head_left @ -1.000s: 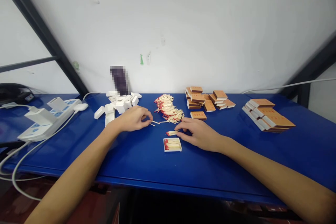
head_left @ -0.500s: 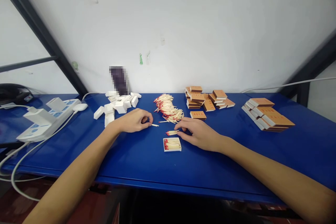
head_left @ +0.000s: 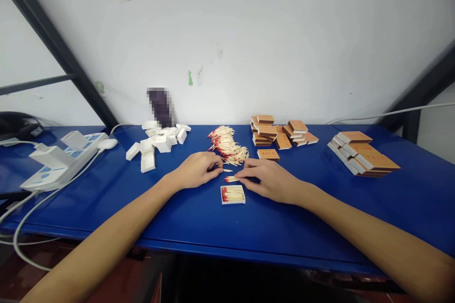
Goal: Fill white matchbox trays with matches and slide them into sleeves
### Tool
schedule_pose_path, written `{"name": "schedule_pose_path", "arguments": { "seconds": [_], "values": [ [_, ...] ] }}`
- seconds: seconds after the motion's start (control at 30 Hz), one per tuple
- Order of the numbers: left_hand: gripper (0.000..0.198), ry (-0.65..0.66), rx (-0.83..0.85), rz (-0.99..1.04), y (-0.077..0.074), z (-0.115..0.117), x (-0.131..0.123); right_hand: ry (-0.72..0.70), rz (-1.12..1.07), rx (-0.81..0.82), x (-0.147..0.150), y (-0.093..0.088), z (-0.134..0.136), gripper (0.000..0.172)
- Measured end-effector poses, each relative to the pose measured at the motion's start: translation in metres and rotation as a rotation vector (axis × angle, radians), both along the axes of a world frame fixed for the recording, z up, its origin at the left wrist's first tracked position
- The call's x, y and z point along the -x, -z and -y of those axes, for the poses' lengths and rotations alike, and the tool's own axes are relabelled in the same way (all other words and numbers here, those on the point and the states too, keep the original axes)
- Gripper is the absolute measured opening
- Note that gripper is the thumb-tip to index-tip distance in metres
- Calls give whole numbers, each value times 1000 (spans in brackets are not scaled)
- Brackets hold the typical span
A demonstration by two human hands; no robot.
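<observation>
Between the thumb and fingertips of my left hand [head_left: 199, 169] is a single match [head_left: 228, 170], its pale stick pointing right. My right hand [head_left: 270, 180] faces it, with fingertips closed on the ends of a small bunch of matches [head_left: 231, 179], red heads to the left. Just below the bunch, a white matchbox tray [head_left: 233, 203] lies on the blue table, holding a layer of matches with red heads on the left. A large loose pile of matches [head_left: 227, 146] spreads behind both hands.
White empty matchbox trays [head_left: 162, 144] are heaped at the back left. Orange matchbox covers [head_left: 266, 130] are piled behind my right hand, and stacked matchboxes [head_left: 369, 156] stand farther right. A power strip [head_left: 64, 165] with cables lies at the left. A pixelated dark object [head_left: 161, 106] leans against the wall.
My left hand has moved right with the match, coming close to my right hand and the small bunch. My right hand has shifted only slightly left.
</observation>
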State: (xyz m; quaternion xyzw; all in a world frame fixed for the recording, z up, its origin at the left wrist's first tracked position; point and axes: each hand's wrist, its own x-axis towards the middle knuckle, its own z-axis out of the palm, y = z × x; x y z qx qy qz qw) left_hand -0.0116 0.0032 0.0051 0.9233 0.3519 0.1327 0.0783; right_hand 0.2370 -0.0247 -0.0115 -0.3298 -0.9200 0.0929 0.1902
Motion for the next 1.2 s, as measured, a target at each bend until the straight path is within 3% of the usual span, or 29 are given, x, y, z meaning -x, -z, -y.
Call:
{"name": "schedule_pose_path", "arguments": {
  "seconds": [0.27, 1.2],
  "values": [
    [18, -4, -51, 13, 0, -1, 5, -40, 106, -132, 0, -7, 3, 29],
    [15, -11, -14, 4, -1, -3, 7, -39, 61, -75, -3, -5, 2, 29]
  ]
}}
